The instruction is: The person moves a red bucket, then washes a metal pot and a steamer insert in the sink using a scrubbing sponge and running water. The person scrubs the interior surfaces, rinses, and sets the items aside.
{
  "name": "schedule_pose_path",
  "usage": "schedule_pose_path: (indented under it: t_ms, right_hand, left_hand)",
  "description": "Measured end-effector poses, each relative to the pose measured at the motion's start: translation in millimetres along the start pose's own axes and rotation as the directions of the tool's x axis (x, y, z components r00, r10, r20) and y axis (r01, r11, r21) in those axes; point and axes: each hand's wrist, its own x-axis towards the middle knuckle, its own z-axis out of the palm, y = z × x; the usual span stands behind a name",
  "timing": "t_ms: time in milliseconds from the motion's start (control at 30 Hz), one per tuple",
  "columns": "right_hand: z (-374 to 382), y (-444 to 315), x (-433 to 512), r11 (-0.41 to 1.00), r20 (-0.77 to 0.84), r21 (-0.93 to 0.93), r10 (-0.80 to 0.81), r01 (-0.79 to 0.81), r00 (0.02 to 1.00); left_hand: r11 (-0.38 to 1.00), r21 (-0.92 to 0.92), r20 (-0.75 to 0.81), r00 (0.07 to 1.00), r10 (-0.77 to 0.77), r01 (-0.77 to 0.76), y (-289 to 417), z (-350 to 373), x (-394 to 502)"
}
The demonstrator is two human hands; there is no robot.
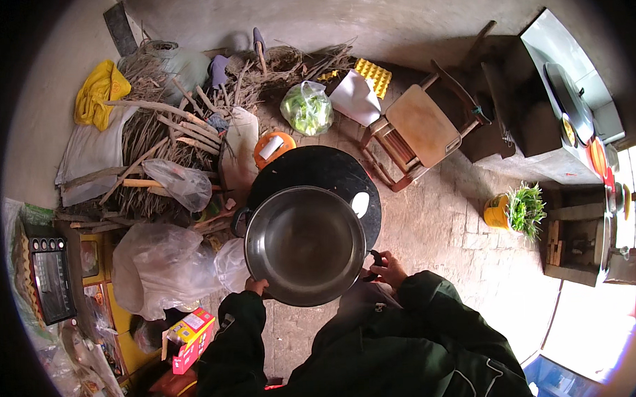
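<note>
A wide metal wok (305, 246) with nothing visible in it is held up in front of me, near the centre of the view. My right hand (390, 270) grips its black side handle at the lower right. At the lower left, my left hand (257, 287) holds the rim, its thumb over the edge and its other fingers hidden beneath. A second black handle sticks out at the upper left of the wok. Beyond and partly behind the wok is a round black tabletop (317, 167), with a white oval object (359, 204) at its right side.
Firewood and brushwood (153, 136) are heaped at the left. A bag of green vegetables (308, 108), an orange round stool (275, 147) and a wooden chair (423, 122) stand beyond the table. To the right are a yellow bucket of greens (497, 211) and a lidded stove pot (569, 103).
</note>
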Motion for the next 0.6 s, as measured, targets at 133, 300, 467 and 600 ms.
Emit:
schedule_pose_path:
  t_ms: [133, 300, 467, 600]
  right_hand:
    - [-4, -12, -24, 0.999, 0.058, 0.051, -0.008, 0.005, 0.998]
    - [-19, -31, -65, 0.961, 0.093, 0.275, -0.037, 0.010, 0.995]
    - [-62, -41, -124, 0.963, 0.192, 0.240, 0.075, -0.121, 0.979]
    - [-111, -23, -188, 0.971, 0.144, 0.218, -0.131, 0.098, 0.981]
  left_hand:
    - [0.999, -0.025, -0.020, 0.999, 0.047, -0.047, 15, -5, -31]
    - [0.981, -0.154, -0.006, 0.993, 0.121, -0.120, 46, 1, -61]
    - [0.985, 0.103, 0.073, 0.988, 0.134, -0.141, 112, 25, -119]
    - [0.959, -0.047, 0.178, 0.942, 0.283, -0.279, 144, 74, -182]
